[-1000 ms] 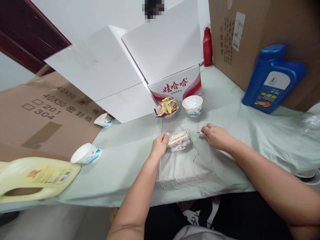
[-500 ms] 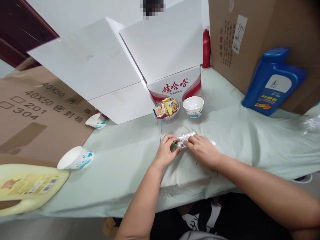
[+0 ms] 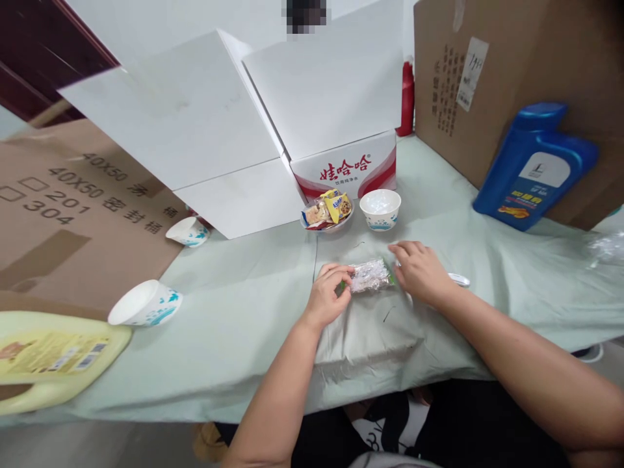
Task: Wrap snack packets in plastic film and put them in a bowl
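A small snack packet (image 3: 370,275) in clear, crinkled wrap with green ends lies on a raised pad under the pale green cloth (image 3: 234,325). My left hand (image 3: 329,294) pinches the packet's left end, fingers curled. My right hand (image 3: 420,272) rests at the packet's right end, fingers bent and touching it. A small white object (image 3: 459,280) lies just right of my right wrist. Behind the packet stand a bowl of wrapped snacks (image 3: 325,212) and an empty white bowl (image 3: 380,208).
A white carton (image 3: 341,170) with red print stands open at the back. A blue jug (image 3: 533,170) leans on a brown box (image 3: 497,78). A yellow jug (image 3: 49,361) and two tipped paper bowls (image 3: 145,304) lie left. A red bottle (image 3: 407,97) is behind.
My right hand went from beside the packet onto it, then slid back to its right end. The packet was turned and now lies flat, showing its crinkled side.
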`<state>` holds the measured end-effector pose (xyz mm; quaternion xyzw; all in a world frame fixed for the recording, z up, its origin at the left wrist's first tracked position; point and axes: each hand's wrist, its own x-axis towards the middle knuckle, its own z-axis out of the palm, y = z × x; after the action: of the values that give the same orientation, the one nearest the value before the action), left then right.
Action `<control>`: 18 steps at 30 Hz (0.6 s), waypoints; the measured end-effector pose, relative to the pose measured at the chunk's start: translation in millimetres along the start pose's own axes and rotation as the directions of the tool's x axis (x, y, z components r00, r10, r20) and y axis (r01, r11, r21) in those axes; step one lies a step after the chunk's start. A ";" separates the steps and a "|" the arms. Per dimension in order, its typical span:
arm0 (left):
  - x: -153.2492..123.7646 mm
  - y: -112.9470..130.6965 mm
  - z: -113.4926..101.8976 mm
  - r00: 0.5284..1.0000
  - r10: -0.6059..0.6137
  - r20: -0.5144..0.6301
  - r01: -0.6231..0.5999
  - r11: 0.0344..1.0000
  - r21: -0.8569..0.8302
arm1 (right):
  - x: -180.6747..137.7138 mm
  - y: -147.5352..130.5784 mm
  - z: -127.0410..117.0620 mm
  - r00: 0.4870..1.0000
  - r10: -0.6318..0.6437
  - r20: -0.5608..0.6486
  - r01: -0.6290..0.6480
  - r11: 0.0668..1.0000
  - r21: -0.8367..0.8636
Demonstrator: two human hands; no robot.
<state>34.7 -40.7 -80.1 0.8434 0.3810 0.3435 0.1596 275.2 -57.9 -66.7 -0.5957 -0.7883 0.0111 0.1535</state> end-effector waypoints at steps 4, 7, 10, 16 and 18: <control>0.4 5.1 2.5 0.999 0.019 0.043 -0.017 0.999 -0.030 | 0.2 -19.2 9.9 0.921 -0.383 -0.067 0.387 0.885 0.258; 0.9 0.4 2.4 0.997 -0.071 -0.013 0.070 0.996 -0.061 | 1.1 -22.9 11.1 0.951 -0.299 -0.076 0.307 0.892 0.330; 1.2 -13.1 -2.2 0.919 -0.331 -0.216 0.273 0.926 -0.260 | 4.5 -10.8 7.2 0.995 -0.041 -0.093 0.079 0.884 0.461; -0.6 -43.5 -8.1 0.702 -0.575 -0.420 0.437 0.814 -0.384 | 12.6 24.7 5.2 0.927 0.361 -0.102 -0.190 0.685 0.703; -1.9 -49.2 -7.9 0.658 -0.605 -0.449 0.473 0.796 -0.378 | 14.6 31.6 7.2 0.918 0.392 -0.066 -0.241 0.681 0.692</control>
<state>2.0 -9.7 -101.5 0.5316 0.6022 0.5477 0.2340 299.3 -33.8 -76.6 -0.6255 -0.5943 0.2578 0.4350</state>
